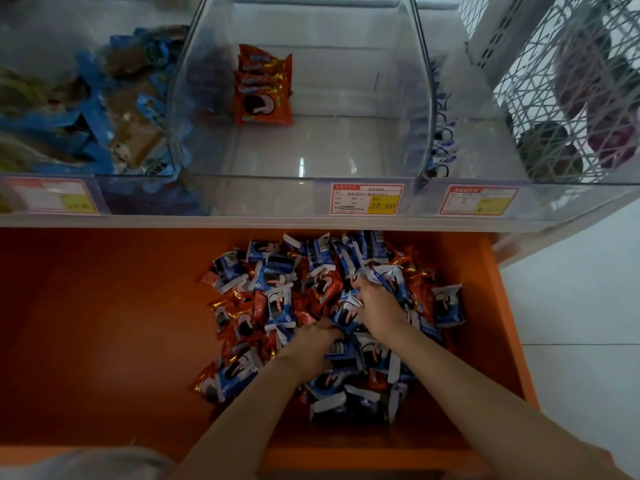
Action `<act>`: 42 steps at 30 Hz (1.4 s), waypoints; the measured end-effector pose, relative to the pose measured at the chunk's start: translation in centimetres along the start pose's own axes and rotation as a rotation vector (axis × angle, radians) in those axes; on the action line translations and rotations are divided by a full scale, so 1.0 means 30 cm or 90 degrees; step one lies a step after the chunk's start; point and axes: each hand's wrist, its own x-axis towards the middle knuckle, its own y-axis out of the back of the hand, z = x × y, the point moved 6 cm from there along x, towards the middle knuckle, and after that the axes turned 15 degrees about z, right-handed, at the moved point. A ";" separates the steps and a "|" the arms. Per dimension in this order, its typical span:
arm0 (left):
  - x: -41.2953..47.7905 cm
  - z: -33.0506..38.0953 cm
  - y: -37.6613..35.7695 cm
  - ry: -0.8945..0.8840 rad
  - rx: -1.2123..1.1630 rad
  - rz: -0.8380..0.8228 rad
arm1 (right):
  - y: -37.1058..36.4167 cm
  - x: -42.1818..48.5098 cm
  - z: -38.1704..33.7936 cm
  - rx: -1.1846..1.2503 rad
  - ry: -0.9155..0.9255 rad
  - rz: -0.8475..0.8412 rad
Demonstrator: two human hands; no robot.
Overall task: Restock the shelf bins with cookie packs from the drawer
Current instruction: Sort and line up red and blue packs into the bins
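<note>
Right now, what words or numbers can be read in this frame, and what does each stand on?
"27.80": yellow field of the price tag on the middle clear bin's front.
Rest of that tag: print too small to read.
Left price tag and right price tag: blurred, unreadable.
Orange cookie packs in the bin, drawer packs: logos blurred, unreadable.

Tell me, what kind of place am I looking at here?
Most likely a shop's snack aisle. Clear shelf bins carry printed price tags, one reading 27.80. The orange drawer beneath holds a heap of wrapped cookie packs, apparently back stock.
</note>
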 end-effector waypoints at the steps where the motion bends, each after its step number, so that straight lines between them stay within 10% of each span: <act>1: -0.002 -0.002 -0.001 0.014 -0.032 -0.002 | 0.005 -0.004 -0.003 0.009 -0.003 0.002; 21: -0.094 0.174 0.427 0.141 -0.232 0.334 | 0.554 -0.139 -0.062 0.123 0.013 0.156; 33: -0.312 0.271 0.694 0.110 -0.320 0.590 | 0.638 -0.335 -0.143 0.437 -0.131 0.156; 42: -0.364 0.373 0.668 -0.014 -0.407 0.567 | 0.645 -0.395 -0.193 0.796 -0.173 0.152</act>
